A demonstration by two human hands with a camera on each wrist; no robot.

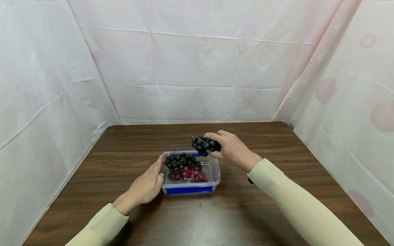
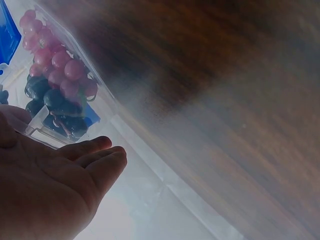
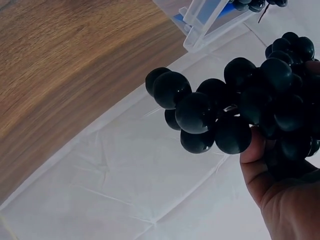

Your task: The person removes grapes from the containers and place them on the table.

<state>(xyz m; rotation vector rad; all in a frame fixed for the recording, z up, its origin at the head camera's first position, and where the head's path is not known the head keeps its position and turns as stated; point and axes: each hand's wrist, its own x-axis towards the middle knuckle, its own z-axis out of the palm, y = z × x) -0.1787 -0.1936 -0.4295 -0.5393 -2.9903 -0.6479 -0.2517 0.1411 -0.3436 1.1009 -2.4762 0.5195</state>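
A clear plastic container (image 1: 212, 174) with blue clips stands on the table. Inside it, toward the left, lie a bunch of black grapes (image 1: 178, 162) and, in front of that, a bunch of red grapes (image 1: 197, 174). My right hand (image 1: 229, 147) grips a second bunch of black grapes (image 3: 205, 107), raised over the container's back right part. In the right wrist view the thumb presses against the grapes. My left hand (image 1: 146, 182) rests along the container's left wall, its fingers extended; the left wrist view shows the palm beside that wall.
The brown wooden table (image 1: 132, 143) has rounded far corners. Pale curtains (image 1: 197, 68) with faint fruit prints hang behind it and along both sides. A blue clip (image 1: 188, 190) runs along the container's near side.
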